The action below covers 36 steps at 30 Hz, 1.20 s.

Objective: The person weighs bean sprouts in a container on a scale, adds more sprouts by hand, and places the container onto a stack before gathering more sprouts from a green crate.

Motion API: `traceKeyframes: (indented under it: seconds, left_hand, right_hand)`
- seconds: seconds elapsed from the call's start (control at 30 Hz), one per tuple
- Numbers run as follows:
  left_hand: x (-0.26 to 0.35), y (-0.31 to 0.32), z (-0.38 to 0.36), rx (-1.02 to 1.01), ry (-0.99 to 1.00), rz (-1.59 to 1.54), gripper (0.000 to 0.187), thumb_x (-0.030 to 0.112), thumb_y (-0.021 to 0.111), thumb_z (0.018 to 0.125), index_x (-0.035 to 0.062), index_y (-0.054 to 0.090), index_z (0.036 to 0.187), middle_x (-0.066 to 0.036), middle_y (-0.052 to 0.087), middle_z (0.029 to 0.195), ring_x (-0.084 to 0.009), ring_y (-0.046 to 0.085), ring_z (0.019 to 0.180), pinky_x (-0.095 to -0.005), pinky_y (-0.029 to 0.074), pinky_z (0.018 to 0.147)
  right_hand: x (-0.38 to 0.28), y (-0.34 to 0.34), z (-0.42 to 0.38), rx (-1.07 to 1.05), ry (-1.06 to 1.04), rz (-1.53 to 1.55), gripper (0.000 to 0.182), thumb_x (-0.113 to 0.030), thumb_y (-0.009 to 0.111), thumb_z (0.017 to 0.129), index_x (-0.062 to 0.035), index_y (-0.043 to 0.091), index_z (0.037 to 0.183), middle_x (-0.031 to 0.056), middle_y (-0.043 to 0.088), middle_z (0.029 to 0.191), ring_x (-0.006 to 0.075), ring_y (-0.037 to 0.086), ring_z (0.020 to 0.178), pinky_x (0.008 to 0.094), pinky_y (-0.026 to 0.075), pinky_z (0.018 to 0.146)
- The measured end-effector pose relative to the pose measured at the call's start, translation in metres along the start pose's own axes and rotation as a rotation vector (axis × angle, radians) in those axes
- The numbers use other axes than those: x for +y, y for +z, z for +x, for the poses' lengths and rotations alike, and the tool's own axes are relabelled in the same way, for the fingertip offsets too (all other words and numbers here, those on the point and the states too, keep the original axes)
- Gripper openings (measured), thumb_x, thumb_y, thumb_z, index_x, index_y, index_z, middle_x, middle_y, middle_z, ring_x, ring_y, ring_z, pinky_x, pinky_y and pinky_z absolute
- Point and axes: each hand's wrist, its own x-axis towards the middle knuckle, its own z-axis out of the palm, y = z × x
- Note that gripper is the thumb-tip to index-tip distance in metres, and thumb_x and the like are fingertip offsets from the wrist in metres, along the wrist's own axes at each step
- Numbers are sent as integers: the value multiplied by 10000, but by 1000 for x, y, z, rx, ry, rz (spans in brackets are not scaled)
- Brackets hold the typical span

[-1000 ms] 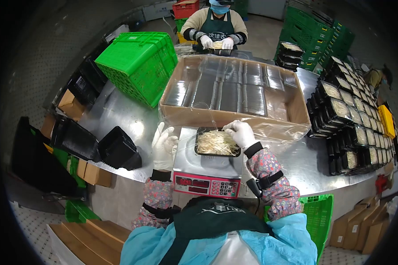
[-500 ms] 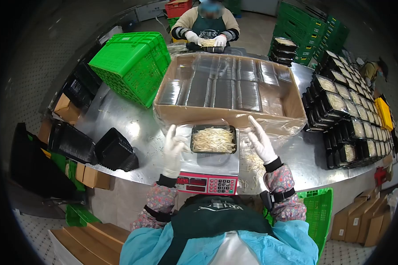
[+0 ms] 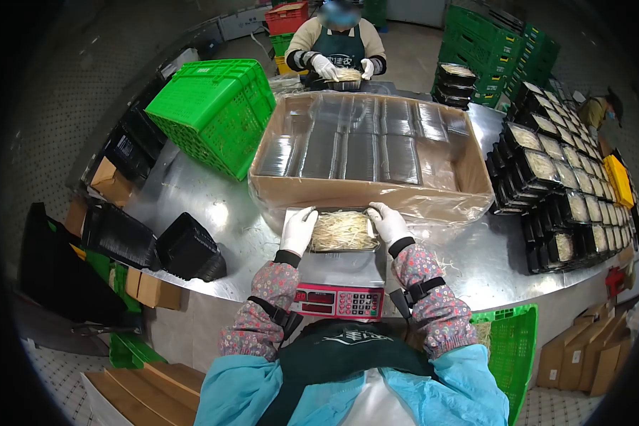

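A black tray of bean sprouts (image 3: 344, 231) sits over the steel pan of a digital scale (image 3: 339, 301) with a red keypad panel. My left hand (image 3: 300, 231), in a white glove, grips the tray's left side with its fingers at the upper corner. On the opposite side my right hand (image 3: 390, 224), also gloved, has its thumb and fingers closed at the upper right corner. Just beyond the tray stands a cardboard box (image 3: 362, 190) lined with plastic film, filled with stacked clear plastic lids (image 3: 360, 153).
A green crate (image 3: 209, 113) stands tilted at the left, with nested black trays (image 3: 187, 245) nearer. Filled trays (image 3: 539, 167) are stacked at the right on the steel table (image 3: 476, 273). Across the table, a person in an apron (image 3: 339, 46) handles another tray.
Both hands have come inward from beside the tray, fingers raised and apart before, and now grip its two sides. The far person's right-side hand has moved off their tray's edge.
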Motion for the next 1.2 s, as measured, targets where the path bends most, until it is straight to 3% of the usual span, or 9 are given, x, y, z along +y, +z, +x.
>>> traceKeyframes:
  seconds: [0.2,0.43,0.47,0.5,0.57,0.73,0.97,1.1,1.2]
  left_hand:
    - [7,-11,-6,-112,-204,-403,232,97,659,875,-61,671,1045,-57,687,922,-118,629,865,-253,488,785]
    - [22,-6,-15,1,-192,-427,144,85,692,857,-17,694,960,-43,680,878,-116,627,798,-246,490,721]
    - [6,-7,-15,9,-158,-381,189,113,706,860,-9,675,1001,-48,679,905,-119,636,787,-246,508,672]
    - [48,-20,-29,-73,-440,-610,258,143,717,861,0,637,1060,-62,673,951,-133,645,784,-259,531,630]
    - [42,-39,-47,-187,-535,-536,305,159,713,869,5,589,1101,-85,654,975,-169,653,776,-285,556,615]
    - [59,-32,-85,-293,-664,-814,191,62,644,875,24,559,1042,-111,623,994,-247,655,883,-370,578,749]
    - [82,1,-79,-375,-572,-874,175,-32,606,832,89,490,879,-90,592,937,-213,656,750,-388,610,660]
    - [117,27,-73,-662,-599,-628,205,-28,614,844,73,444,894,-57,537,854,-171,635,719,-344,608,650]
    - [130,66,-85,-695,-479,-633,189,-40,622,848,48,470,919,-46,533,860,-118,592,708,-299,590,669]
  right_hand:
    - [34,39,20,-34,233,697,174,-195,712,875,-41,635,847,-5,632,726,75,535,647,266,458,626]
    - [41,39,20,-2,188,562,300,-308,690,894,-24,621,825,19,607,679,97,534,652,282,446,636]
    - [44,37,17,-8,172,601,340,-355,676,898,-29,603,833,24,602,669,101,537,611,274,445,586]
    - [50,35,16,-13,155,641,380,-401,663,902,-35,585,842,28,597,659,105,539,570,267,444,536]
    - [-4,-34,-23,-315,462,629,395,-424,680,886,-83,487,938,57,615,690,122,557,416,248,417,321]
    - [24,-18,-61,-404,486,1072,280,-57,704,853,-107,431,895,92,638,707,231,682,547,300,522,369]
    - [41,-58,-112,-346,390,990,255,-48,685,867,-104,439,903,51,641,712,144,661,531,231,485,366]
    - [37,-125,-131,-41,98,583,437,-190,755,837,-6,542,1172,78,666,962,147,600,939,298,479,870]
    - [73,-152,-149,-112,174,600,312,-151,708,866,30,640,1110,82,687,986,148,608,934,292,471,883]
